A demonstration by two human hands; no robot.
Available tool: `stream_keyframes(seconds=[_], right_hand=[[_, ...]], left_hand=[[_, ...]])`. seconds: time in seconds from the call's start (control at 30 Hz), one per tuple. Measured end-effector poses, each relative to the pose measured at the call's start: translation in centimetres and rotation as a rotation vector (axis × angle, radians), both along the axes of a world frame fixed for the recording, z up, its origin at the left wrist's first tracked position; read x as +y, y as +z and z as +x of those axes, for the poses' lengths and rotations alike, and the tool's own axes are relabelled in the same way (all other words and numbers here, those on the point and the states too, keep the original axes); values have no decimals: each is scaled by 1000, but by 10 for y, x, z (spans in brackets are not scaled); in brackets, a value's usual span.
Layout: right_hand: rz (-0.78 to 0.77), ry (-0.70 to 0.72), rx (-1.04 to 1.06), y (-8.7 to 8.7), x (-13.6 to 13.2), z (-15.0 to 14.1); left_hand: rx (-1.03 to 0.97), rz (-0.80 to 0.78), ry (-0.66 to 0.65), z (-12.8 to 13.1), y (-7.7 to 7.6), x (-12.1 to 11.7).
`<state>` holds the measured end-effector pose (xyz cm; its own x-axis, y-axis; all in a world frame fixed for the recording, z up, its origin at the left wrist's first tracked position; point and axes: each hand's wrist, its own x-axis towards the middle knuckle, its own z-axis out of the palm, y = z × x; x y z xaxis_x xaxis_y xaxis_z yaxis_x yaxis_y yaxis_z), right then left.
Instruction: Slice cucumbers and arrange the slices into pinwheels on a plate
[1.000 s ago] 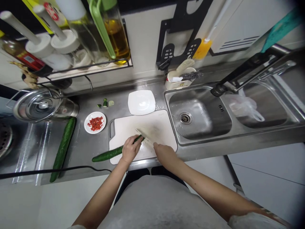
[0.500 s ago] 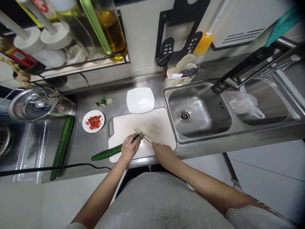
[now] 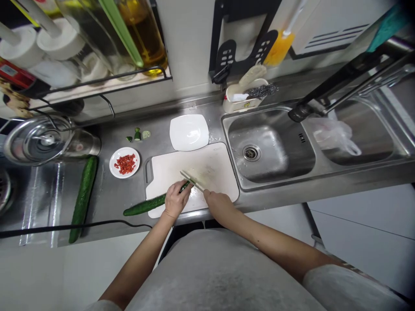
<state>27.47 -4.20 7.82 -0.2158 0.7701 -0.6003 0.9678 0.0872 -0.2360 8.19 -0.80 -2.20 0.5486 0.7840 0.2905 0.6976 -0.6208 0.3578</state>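
A long green cucumber (image 3: 145, 206) lies slantwise on the white cutting board (image 3: 168, 166), its left end reaching past the board's edge. My left hand (image 3: 176, 199) is closed over it near its right end. In my right hand (image 3: 218, 204) is the handle of a kitchen knife (image 3: 192, 180), whose blade points up and left and rests at the cucumber's right end, close to my left fingertips. The knife's handle is mostly covered by my fingers. Just behind the board stands a white square plate (image 3: 189, 131).
Left of the board are a small plate (image 3: 137, 166) of chopped red pieces, cucumber ends (image 3: 137, 135) and a second cucumber (image 3: 83, 198). A black cord (image 3: 106, 222) crosses the counter's front. At right is a double sink (image 3: 272, 164) under a dark faucet (image 3: 311, 106).
The whole view has shifted a little as the head moved. The knife blade shows more clearly at the cucumber's end; both hands keep their holds in nearly the same place on the board.
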Motion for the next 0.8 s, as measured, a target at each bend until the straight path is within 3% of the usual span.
stream_keyframes(seconds=[0.8], right_hand=[[-72, 17, 40, -2, 5, 3]], left_hand=[[-3, -13, -9, 0, -3, -5]])
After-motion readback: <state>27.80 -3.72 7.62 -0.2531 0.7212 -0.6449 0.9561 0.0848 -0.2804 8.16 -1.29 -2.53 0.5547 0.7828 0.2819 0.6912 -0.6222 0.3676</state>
